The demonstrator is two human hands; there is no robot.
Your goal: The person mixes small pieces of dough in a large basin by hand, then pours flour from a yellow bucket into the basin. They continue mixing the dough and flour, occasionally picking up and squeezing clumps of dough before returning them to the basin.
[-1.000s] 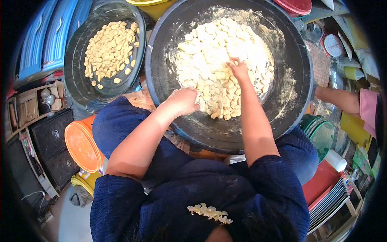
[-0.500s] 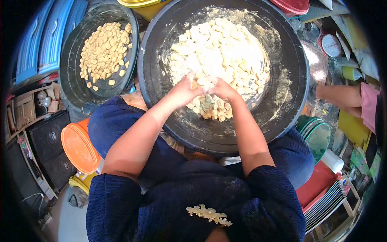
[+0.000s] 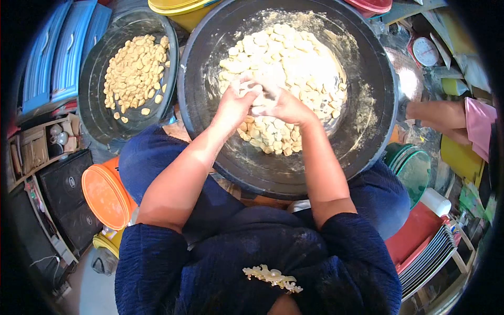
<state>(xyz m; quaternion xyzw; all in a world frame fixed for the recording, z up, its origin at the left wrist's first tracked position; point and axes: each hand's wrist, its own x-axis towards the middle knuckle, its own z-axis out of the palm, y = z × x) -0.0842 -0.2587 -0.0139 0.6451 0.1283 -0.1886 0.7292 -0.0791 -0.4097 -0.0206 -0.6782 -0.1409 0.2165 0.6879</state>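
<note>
A large black basin (image 3: 367,152) rests between my knees, dusted inside with pale powder. Many flat pale pieces (image 3: 278,136) are heaped in it, and strong sunlight washes out the middle of the heap. Over the near part of the heap, my left hand (image 3: 239,102) and my right hand (image 3: 283,105) are close together with curled, whitened fingers. Glare hides what is between them. To the left, a smaller dark basin (image 3: 92,115) holds a pile of browner pieces (image 3: 134,71).
An orange bucket (image 3: 105,194) stands left of my knee, green tubs (image 3: 412,170) at the right. Another person's leg (image 3: 438,115) reaches in from the right. A dial scale (image 3: 425,51) is at the upper right, a yellow tub (image 3: 184,8) beyond the basin.
Both my hands have risen slightly away from me over the heap, uncovering more of the near pieces. The view has shifted a little. The other person's leg lies slightly higher in view.
</note>
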